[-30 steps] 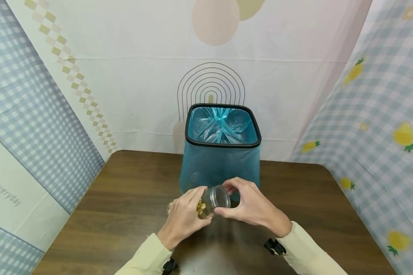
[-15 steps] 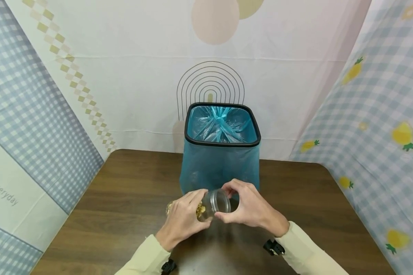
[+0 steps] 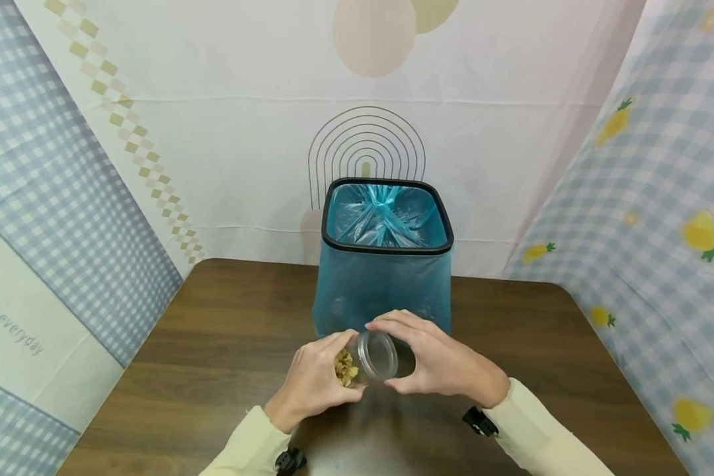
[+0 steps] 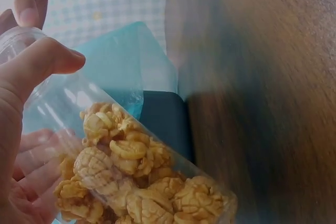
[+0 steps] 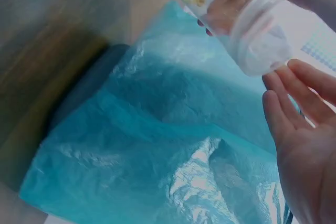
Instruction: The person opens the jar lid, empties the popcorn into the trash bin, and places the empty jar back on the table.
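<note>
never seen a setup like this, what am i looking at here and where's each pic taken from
No machine here, just a person working bare-handed. The head view looks forward and down from a camera worn on the head; the other two are taken from the wrists, one each, watching that hand's work. The left hand grips a tipped clear jar with walnut-like pieces inside, while the right hand has its clear lid between thumb and fingers. On the wooden table, beyond the hands, stands a bin lined with a blue bag.
</note>
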`<state>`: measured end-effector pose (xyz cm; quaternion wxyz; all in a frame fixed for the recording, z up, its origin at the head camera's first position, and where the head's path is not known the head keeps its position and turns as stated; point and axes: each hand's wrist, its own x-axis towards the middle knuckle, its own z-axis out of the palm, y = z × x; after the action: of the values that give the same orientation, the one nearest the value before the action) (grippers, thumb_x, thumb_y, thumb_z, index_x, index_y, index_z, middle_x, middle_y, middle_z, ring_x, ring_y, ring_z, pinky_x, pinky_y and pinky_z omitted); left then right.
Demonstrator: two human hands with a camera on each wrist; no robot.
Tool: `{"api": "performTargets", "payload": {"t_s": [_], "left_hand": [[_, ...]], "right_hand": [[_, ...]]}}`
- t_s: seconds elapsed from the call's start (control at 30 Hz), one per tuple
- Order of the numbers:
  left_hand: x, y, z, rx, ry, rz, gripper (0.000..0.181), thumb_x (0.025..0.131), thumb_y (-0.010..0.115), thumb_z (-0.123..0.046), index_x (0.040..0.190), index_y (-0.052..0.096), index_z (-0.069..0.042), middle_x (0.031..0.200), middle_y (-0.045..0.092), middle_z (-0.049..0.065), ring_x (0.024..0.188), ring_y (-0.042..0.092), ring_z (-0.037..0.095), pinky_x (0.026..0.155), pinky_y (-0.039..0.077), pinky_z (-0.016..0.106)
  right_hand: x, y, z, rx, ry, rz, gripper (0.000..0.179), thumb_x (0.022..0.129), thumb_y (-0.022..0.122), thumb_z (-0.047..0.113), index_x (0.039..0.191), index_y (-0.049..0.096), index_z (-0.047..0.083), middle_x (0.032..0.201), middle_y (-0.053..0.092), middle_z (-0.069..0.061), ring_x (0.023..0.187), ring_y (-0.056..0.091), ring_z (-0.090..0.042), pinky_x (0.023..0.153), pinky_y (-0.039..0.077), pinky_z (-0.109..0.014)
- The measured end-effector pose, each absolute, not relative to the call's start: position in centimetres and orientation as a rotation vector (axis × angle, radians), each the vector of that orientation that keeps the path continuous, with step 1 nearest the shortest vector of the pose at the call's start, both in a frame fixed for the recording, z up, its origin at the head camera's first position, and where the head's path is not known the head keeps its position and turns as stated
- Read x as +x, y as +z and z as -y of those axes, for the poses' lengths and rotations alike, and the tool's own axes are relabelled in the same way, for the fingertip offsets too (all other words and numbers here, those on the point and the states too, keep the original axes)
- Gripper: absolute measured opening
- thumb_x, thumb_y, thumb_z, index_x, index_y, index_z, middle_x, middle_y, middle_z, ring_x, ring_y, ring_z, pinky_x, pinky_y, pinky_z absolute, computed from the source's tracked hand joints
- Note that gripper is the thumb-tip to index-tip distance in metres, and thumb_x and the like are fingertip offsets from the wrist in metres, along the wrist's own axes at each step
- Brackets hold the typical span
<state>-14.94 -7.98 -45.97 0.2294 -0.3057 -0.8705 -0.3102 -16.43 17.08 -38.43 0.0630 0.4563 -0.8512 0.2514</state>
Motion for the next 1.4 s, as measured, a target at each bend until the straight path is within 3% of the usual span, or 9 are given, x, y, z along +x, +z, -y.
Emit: {"api": "performTargets", "payload": {"t_s": [0.13, 0.23, 0.5, 0.67, 0.8, 1.03, 1.23, 1.3, 1.4], "left_hand": [[-14.9, -45.9, 8.0, -0.821, -0.878, 2.421, 0.077, 0.061, 0.099, -0.031, 0.128, 0.068, -0.01, 0.112, 0.077, 0.001, 0.088, 0.073, 0.01, 0.076, 0.064, 0.027], [-15.0, -45.9, 8.0, -0.808, -0.877, 2.432, 0.075, 0.062, 0.099, -0.031, 0.127, 0.068, -0.011, 0.111, 0.077, 0.0, 0.086, 0.072, 0.01, 0.076, 0.063, 0.027], [-15.1, -45.8, 8.0, -0.768, -0.837, 2.468, 0.076, 0.062, 0.099, -0.033, 0.128, 0.067, -0.013, 0.111, 0.076, -0.001, 0.084, 0.07, 0.009, 0.074, 0.062, 0.027], [-15.2, -45.7, 7.8, -0.776, -0.827, 2.464, 0.077, 0.061, 0.1, -0.034, 0.128, 0.067, -0.013, 0.112, 0.076, -0.001, 0.084, 0.07, 0.009, 0.074, 0.063, 0.027], [-15.1, -45.6, 7.7, -0.787, -0.841, 2.468, 0.076, 0.062, 0.1, -0.032, 0.128, 0.067, -0.013, 0.11, 0.076, -0.001, 0.082, 0.069, 0.008, 0.072, 0.062, 0.025], [-15.0, -45.7, 7.7, -0.789, -0.852, 2.479, 0.075, 0.064, 0.099, -0.033, 0.129, 0.067, -0.012, 0.111, 0.076, 0.0, 0.082, 0.069, 0.009, 0.073, 0.062, 0.024], [-15.0, -45.8, 7.7, -0.79, -0.866, 2.461, 0.075, 0.063, 0.1, -0.032, 0.128, 0.068, -0.013, 0.111, 0.076, 0.0, 0.083, 0.07, 0.009, 0.075, 0.063, 0.026], [-15.0, -45.8, 7.8, -0.786, -0.864, 2.461, 0.074, 0.063, 0.1, -0.032, 0.127, 0.068, -0.013, 0.111, 0.076, -0.001, 0.084, 0.07, 0.008, 0.075, 0.063, 0.026], [-14.9, -45.9, 7.9, -0.776, -0.859, 2.465, 0.075, 0.062, 0.101, -0.033, 0.126, 0.068, -0.013, 0.11, 0.076, -0.001, 0.084, 0.07, 0.008, 0.075, 0.063, 0.027]], "right_hand": [[-16.5, -37.7, -17.5, 1.399, 0.733, 2.603, 0.097, 0.075, 0.098, 0.029, 0.156, 0.048, 0.013, 0.154, 0.054, -0.002, 0.139, 0.056, -0.021, 0.107, 0.058, -0.042], [-16.6, -37.4, -17.5, 1.289, 0.784, 2.653, 0.093, 0.079, 0.094, 0.039, 0.155, 0.05, 0.011, 0.153, 0.056, -0.003, 0.138, 0.057, -0.022, 0.107, 0.058, -0.044], [-16.8, -37.6, -16.7, 0.916, 0.863, 2.845, 0.063, 0.089, 0.078, 0.061, 0.124, 0.07, 0.008, 0.108, 0.07, 0.003, 0.1, 0.067, -0.015, 0.088, 0.061, -0.034], [-16.9, -38.2, -16.6, 0.91, 0.877, 2.869, 0.056, 0.088, 0.078, 0.061, 0.115, 0.072, 0.011, 0.099, 0.069, 0.006, 0.092, 0.067, -0.013, 0.083, 0.062, -0.034], [-17.0, -38.3, -16.7, 0.974, 0.897, 2.84, 0.055, 0.089, 0.078, 0.059, 0.115, 0.072, 0.012, 0.1, 0.069, 0.006, 0.093, 0.068, -0.014, 0.084, 0.063, -0.037], [-16.8, -38.1, -17.0, 1.127, 0.906, 2.761, 0.054, 0.087, 0.084, 0.048, 0.127, 0.068, 0.016, 0.112, 0.068, 0.009, 0.102, 0.067, -0.013, 0.091, 0.061, -0.03], [-16.6, -37.5, -17.6, 1.271, 0.86, 2.724, 0.076, 0.081, 0.092, 0.033, 0.145, 0.058, 0.012, 0.138, 0.064, 0.004, 0.125, 0.064, -0.014, 0.104, 0.059, -0.04], [-16.5, -37.4, -17.8, 1.28, 0.847, 2.721, 0.08, 0.082, 0.092, 0.035, 0.149, 0.056, 0.012, 0.145, 0.062, 0.003, 0.131, 0.062, -0.016, 0.107, 0.058, -0.043], [-16.4, -37.4, -17.9, 1.225, 0.879, 2.735, 0.075, 0.086, 0.087, 0.044, 0.147, 0.058, 0.011, 0.137, 0.066, 0.002, 0.126, 0.065, -0.015, 0.104, 0.059, -0.044]]}}
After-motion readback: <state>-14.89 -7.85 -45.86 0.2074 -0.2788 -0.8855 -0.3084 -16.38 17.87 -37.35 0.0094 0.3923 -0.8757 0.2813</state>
